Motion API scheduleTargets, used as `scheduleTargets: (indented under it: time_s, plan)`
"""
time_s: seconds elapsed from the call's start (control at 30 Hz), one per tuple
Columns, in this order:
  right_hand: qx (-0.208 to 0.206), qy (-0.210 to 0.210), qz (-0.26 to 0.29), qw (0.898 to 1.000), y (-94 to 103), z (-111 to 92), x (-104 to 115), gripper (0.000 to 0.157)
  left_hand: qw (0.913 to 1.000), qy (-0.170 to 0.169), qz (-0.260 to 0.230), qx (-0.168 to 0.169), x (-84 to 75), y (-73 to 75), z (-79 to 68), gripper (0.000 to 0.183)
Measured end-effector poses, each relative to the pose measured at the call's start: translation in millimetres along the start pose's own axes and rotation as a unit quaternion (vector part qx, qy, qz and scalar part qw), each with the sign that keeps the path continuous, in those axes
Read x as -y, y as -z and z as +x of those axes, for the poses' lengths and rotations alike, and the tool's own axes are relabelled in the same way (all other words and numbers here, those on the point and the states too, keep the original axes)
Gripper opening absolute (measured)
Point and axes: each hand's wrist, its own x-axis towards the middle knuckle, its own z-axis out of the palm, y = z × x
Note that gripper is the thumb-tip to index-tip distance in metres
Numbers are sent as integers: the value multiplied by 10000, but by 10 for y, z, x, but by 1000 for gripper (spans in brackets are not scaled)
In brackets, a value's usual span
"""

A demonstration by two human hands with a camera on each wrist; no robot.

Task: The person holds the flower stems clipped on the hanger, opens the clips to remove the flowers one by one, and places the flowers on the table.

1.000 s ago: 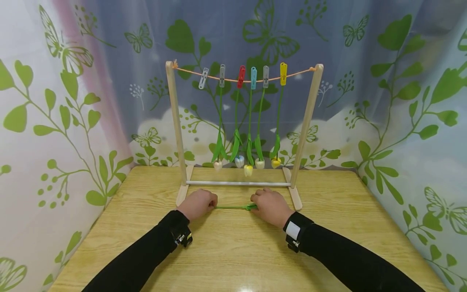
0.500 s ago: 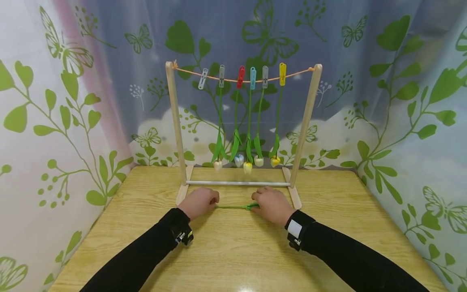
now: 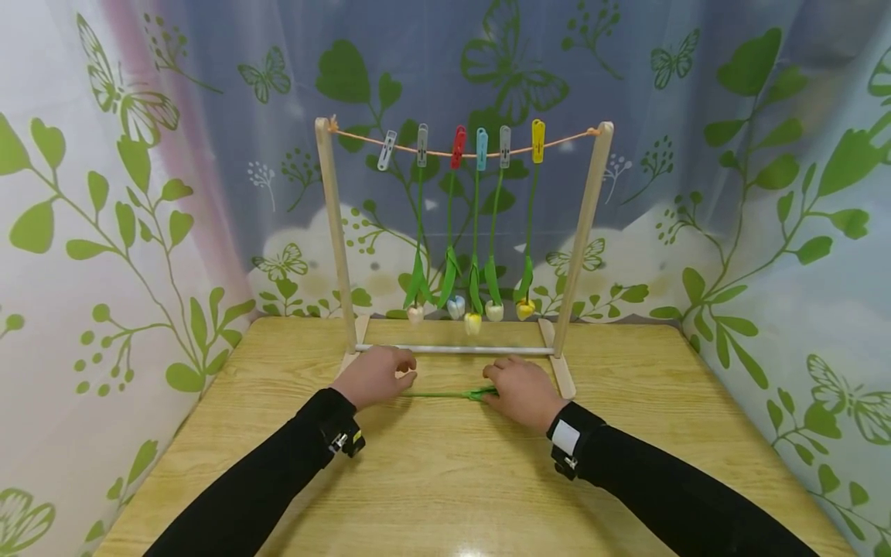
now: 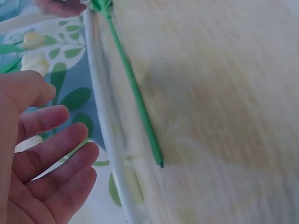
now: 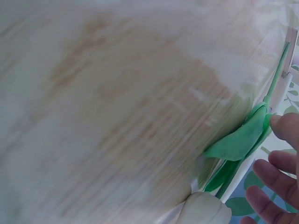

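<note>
An artificial tulip with a green stem lies across the table in front of a wooden rack. Its whitish bloom shows in the right wrist view. My left hand hovers by the stem's cut end, fingers loosely bent, thumb apart and nothing in it. In the left wrist view the bare stem end lies well away from those fingers. At the other end, my right hand is beside the leaves, thumb right at a leaf's edge and other fingers spread loosely.
Behind the hands stands the rack, with wooden posts and a white bottom bar. Several clothespins, including a red one, hang on its orange string. All but the leftmost clothespin hold upside-down tulips. Patterned curtains surround the table.
My left hand has let go of the stem end and lifted up and slightly left, its fingers parting. The right hand has shifted slightly right, its fingers loosening by the leaves.
</note>
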Motion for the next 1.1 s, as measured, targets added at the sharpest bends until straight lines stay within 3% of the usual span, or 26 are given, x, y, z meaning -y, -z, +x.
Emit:
scheduleTargets:
  time_s: [0.2, 0.6, 0.9, 1.1]
  plan:
    - [-64, -45, -32, 10000, 32, -14, 14, 37, 9987, 139, -312, -383, 116, 112, 30, 12]
    - [-177, -81, -156, 9997, -15, -49, -5, 39, 9913, 933, -870, -326, 201, 295, 150, 28]
    - [-81, -136, -77, 9998, -6, -60, 13, 40, 9726, 1507, -1759, -221, 210, 486, 261, 48]
    - [-169, -108, -93, 9998, 7, -69, 7, 42, 9619, 1637, -2164, -348, 226, 586, 365, 55]
